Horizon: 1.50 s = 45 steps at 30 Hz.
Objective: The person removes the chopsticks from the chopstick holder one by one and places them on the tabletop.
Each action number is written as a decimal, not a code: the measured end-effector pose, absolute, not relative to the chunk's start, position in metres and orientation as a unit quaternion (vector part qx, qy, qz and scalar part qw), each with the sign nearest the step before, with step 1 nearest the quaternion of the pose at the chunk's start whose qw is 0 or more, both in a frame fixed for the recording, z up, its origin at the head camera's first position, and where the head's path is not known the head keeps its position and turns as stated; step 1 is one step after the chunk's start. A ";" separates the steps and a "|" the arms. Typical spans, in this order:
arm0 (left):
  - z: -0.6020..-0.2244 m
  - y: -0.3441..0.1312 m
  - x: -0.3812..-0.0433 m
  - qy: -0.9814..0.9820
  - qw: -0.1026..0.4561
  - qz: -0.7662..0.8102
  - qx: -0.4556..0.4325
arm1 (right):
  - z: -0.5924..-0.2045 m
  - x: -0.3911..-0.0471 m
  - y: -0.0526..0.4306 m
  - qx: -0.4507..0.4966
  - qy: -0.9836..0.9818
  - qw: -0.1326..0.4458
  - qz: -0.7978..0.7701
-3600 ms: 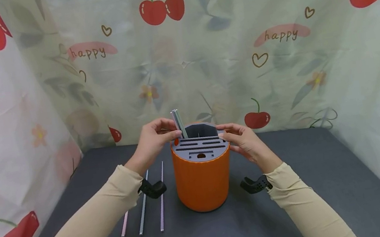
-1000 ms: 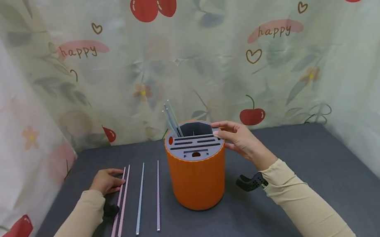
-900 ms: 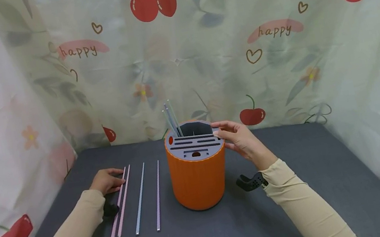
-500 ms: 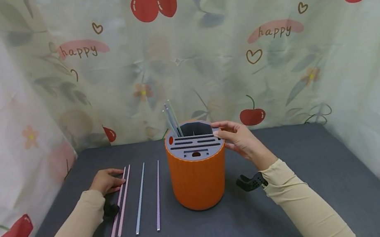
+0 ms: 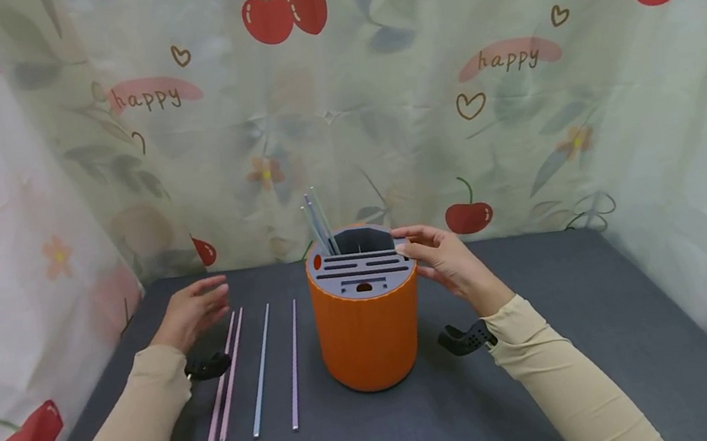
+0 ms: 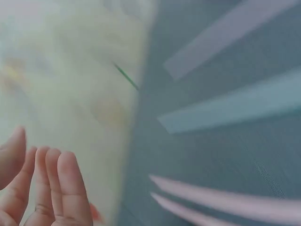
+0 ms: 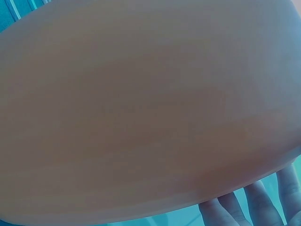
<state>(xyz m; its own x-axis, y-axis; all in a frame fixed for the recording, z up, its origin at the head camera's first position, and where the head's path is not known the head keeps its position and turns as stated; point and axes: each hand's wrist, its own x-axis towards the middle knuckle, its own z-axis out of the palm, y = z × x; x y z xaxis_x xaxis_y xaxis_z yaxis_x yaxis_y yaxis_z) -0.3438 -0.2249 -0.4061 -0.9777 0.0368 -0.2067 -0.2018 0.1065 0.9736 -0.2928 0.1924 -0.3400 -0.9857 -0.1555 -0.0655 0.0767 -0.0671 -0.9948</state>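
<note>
My left hand (image 5: 193, 310) is raised over the far ends of the leftmost chopsticks, fingers extended and holding nothing; the left wrist view shows its fingers (image 6: 70, 183) apart from any chopstick. On the table lie two pink chopsticks (image 5: 232, 377) close together, a blue chopstick (image 5: 262, 372) and a purple chopstick (image 5: 294, 367). Right of them stands an orange cylindrical holder (image 5: 372, 342) with a grey slotted top. Several chopsticks (image 5: 319, 222) lean upright in its rear compartment. My right hand (image 5: 448, 263) grips the holder's right rim; in the right wrist view the orange wall hides most of it.
A dark grey cloth (image 5: 500, 422) covers the table. Behind and on both sides hangs a cherry-print curtain (image 5: 342, 152). Each wrist wears a black camera mount, the left one (image 5: 209, 365) passing above the pink chopsticks.
Earlier my left hand held chopsticks at the holder, then rested at the leftmost pink chopstick. Now it has lifted off, up and away from me. My right hand stays on the rim.
</note>
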 end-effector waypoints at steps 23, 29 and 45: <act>-0.304 -0.090 -0.300 0.686 0.051 0.709 0.155 | -0.340 -0.291 0.193 -0.033 0.676 0.075 -0.732; -0.303 -0.084 -0.299 0.717 0.039 0.679 0.152 | -0.340 -0.290 0.193 -0.037 0.676 0.077 -0.732; -0.304 -0.079 -0.298 0.739 -0.005 0.656 0.155 | -0.341 -0.291 0.193 -0.038 0.677 0.077 -0.731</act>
